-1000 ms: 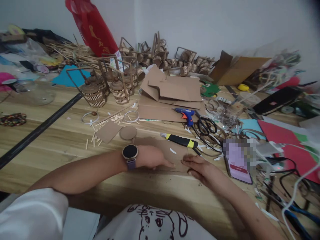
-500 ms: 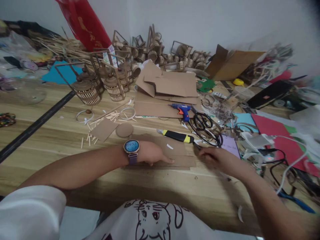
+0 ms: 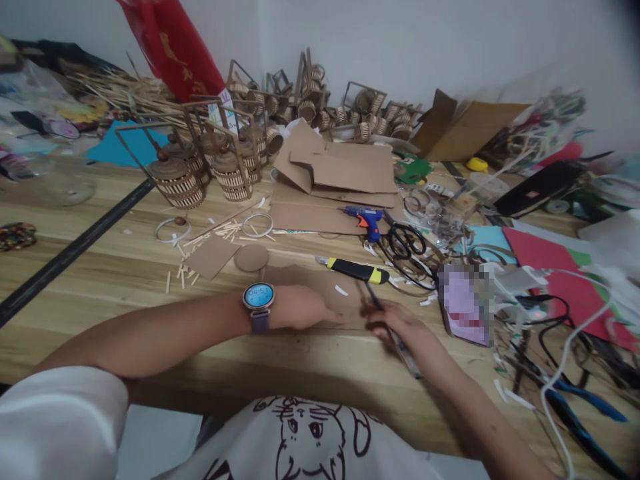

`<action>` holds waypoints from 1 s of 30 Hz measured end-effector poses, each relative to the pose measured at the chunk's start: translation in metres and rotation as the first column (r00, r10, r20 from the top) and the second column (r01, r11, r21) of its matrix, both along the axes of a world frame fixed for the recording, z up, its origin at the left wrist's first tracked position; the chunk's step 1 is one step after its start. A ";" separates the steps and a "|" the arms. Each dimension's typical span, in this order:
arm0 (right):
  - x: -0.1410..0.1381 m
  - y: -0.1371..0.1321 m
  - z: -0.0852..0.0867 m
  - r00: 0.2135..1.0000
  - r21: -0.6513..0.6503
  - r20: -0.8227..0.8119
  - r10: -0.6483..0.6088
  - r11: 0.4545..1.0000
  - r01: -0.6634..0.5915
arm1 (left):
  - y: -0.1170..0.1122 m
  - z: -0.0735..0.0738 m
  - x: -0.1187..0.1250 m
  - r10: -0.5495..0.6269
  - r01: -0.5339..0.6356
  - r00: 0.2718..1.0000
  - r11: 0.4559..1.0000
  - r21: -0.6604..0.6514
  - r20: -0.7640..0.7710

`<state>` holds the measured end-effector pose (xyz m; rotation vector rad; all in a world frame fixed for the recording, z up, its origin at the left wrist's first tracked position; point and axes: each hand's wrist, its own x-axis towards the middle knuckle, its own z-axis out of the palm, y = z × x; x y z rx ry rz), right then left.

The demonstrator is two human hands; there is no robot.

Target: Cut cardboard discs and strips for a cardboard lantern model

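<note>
**Left hand** [image 3: 300, 308]: palm down, fingers stretched out flat, pressing on the cardboard sheet [image 3: 325, 283]. It grips nothing. Watch [image 3: 259, 297] on that wrist.

**Right hand** [image 3: 403, 327]: closed around a slim dark tool [image 3: 373, 297], tip at the sheet's right end. Blur hides whether it is a pen or a blade.

**Cardboard sheet**: lies flat near the front edge of the bench [image 3: 100, 267], about midway along it, between the two hands.

**State of work**: sheet pinned, tool tip at it. No line or cut shows on the sheet, so the marking or cutting looks barely begun.

**Nearby**:
- utility knife [image 3: 355, 270], just beyond the sheet
- glue gun [image 3: 367, 219] and scissors [image 3: 407, 241], farther back
- cardboard disc [image 3: 251, 257], left of the knife
- woven baskets [image 3: 177, 183], toward the back left
</note>
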<state>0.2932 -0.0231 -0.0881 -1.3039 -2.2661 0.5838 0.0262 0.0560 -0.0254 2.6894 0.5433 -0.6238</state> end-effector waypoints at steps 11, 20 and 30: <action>0.000 0.007 -0.010 0.996 0.077 0.014 0.087 0.993 -0.087 | -0.033 -0.016 -0.029 0.084 -0.112 0.990 0.957 0.268 0.111; 0.002 0.011 -0.013 0.992 0.101 0.029 0.119 0.987 -0.122 | -0.030 -0.029 -0.032 0.036 -0.089 0.984 0.947 0.309 0.172; 0.003 0.013 -0.009 0.991 0.077 0.037 0.130 0.988 -0.133 | -0.029 -0.024 -0.031 0.047 -0.096 0.984 0.955 0.282 0.174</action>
